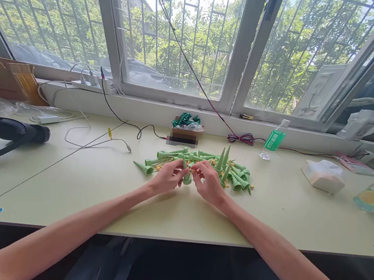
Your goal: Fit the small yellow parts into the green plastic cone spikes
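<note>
My left hand (168, 176) is closed around a green plastic watering spike (187, 179), held with its point up and its wide round end low over the table. Just right of it, my right hand (211, 185) is closed in a pinch close to the spike's side; what its fingertips hold is too small to make out. Around and behind both hands lies a pile of similar green spikes (237, 179), with small yellow pieces (252, 187) among them. A few spikes (225, 158) stand upright beside my right hand. One loose spike (143, 168) lies left of my left hand.
Behind the pile sits a small box (184, 132) with green and clear wrapping. A water bottle (274, 139) and a tissue pack (323, 175) stand to the right. At left are a black headset (6, 130) and a white cable (101, 145) on the table (93, 191).
</note>
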The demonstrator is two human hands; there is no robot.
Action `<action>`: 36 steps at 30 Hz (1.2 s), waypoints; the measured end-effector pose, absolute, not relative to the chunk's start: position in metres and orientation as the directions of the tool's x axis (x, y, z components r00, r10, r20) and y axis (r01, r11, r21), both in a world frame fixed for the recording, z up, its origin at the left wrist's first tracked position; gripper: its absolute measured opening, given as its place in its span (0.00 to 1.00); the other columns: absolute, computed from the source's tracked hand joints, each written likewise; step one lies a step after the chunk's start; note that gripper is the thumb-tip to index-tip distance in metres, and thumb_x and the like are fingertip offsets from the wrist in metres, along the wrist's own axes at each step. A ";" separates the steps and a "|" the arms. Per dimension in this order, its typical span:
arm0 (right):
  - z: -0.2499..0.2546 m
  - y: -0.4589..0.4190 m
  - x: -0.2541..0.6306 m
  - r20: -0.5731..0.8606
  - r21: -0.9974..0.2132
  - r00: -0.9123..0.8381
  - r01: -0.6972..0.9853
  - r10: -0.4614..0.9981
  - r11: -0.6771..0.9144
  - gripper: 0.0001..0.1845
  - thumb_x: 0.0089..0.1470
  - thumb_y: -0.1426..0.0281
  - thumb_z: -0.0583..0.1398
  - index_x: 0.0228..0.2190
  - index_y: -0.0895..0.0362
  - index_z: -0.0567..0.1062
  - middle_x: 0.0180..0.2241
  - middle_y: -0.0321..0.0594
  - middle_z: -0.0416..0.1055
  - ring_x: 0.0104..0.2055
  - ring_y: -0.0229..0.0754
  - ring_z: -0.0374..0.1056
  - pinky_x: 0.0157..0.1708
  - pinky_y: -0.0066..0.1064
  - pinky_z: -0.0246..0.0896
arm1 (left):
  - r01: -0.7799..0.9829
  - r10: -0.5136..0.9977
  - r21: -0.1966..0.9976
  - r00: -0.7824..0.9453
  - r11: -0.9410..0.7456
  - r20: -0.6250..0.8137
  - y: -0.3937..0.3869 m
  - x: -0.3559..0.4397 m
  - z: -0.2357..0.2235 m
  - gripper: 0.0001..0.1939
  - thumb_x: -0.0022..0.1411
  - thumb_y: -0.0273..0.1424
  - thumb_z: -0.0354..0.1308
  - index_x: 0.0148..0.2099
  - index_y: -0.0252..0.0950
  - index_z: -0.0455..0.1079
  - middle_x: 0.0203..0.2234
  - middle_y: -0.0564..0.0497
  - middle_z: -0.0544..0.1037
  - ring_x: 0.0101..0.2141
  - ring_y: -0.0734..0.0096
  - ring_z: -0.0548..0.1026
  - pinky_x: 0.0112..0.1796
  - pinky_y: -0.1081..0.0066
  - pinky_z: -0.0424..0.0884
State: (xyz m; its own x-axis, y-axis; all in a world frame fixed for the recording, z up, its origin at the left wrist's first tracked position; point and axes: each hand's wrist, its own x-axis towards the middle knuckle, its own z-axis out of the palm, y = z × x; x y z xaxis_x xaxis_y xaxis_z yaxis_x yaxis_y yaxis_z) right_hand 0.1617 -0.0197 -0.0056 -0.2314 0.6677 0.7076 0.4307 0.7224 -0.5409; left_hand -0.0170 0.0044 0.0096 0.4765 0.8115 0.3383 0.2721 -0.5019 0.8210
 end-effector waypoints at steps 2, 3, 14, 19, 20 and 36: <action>-0.005 -0.020 0.162 0.702 -0.553 -0.239 0.410 0.671 0.725 0.06 0.60 0.76 0.55 0.37 0.55 0.71 0.37 0.42 0.66 0.34 0.38 0.67 0.32 0.31 0.69 | 0.239 0.815 0.839 0.469 -0.488 0.340 0.005 -0.016 0.010 0.14 0.65 0.42 0.52 0.39 0.35 0.64 0.25 0.52 0.73 0.19 0.77 0.71 0.19 0.76 0.66; -0.005 -0.020 0.162 0.702 -0.555 -0.241 0.404 0.670 0.727 0.06 0.60 0.75 0.55 0.37 0.55 0.71 0.37 0.42 0.66 0.34 0.38 0.67 0.32 0.31 0.69 | 0.225 0.815 0.845 0.467 -0.485 0.343 0.005 -0.016 0.010 0.14 0.65 0.42 0.52 0.40 0.35 0.64 0.25 0.53 0.73 0.19 0.76 0.70 0.19 0.76 0.66; -0.004 -0.021 0.163 0.724 -0.556 -0.217 0.378 0.655 0.740 0.10 0.57 0.79 0.54 0.38 0.55 0.69 0.36 0.40 0.64 0.31 0.37 0.66 0.30 0.31 0.70 | 0.176 0.837 0.883 0.442 -0.434 0.323 0.011 -0.018 0.006 0.15 0.66 0.42 0.50 0.46 0.36 0.62 0.36 0.47 0.76 0.17 0.80 0.67 0.15 0.77 0.63; 0.000 -0.024 0.163 0.720 -0.550 -0.242 0.375 0.651 0.747 0.11 0.56 0.80 0.53 0.38 0.55 0.68 0.36 0.40 0.64 0.29 0.36 0.66 0.31 0.31 0.70 | 0.179 0.840 0.883 0.434 -0.434 0.325 0.010 -0.018 0.008 0.14 0.67 0.42 0.49 0.45 0.36 0.61 0.34 0.49 0.76 0.15 0.82 0.65 0.15 0.77 0.62; 0.000 -0.025 0.163 0.716 -0.549 -0.249 0.375 0.652 0.747 0.11 0.56 0.80 0.53 0.38 0.55 0.68 0.36 0.40 0.64 0.29 0.36 0.66 0.31 0.31 0.70 | 0.176 0.840 0.884 0.434 -0.434 0.326 0.009 -0.018 0.008 0.14 0.67 0.42 0.48 0.45 0.36 0.61 0.33 0.49 0.76 0.15 0.82 0.64 0.15 0.77 0.62; 0.000 -0.028 0.162 0.661 -0.590 -0.352 0.302 0.662 0.749 0.07 0.60 0.76 0.51 0.38 0.54 0.66 0.38 0.41 0.65 0.25 0.33 0.66 0.27 0.31 0.70 | 0.145 0.865 0.913 0.405 -0.381 0.297 0.003 -0.017 0.014 0.04 0.60 0.29 0.50 0.38 0.36 0.60 0.20 0.57 0.71 0.14 0.81 0.64 0.14 0.80 0.59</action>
State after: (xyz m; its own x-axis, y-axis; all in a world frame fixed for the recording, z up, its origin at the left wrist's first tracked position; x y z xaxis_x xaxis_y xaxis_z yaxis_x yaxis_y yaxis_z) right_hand 0.1622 -0.0281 0.0002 -0.3524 0.6623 0.6612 0.3016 0.7492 -0.5897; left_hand -0.0169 0.0029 0.0135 0.4047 0.8650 0.2968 0.1449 -0.3811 0.9131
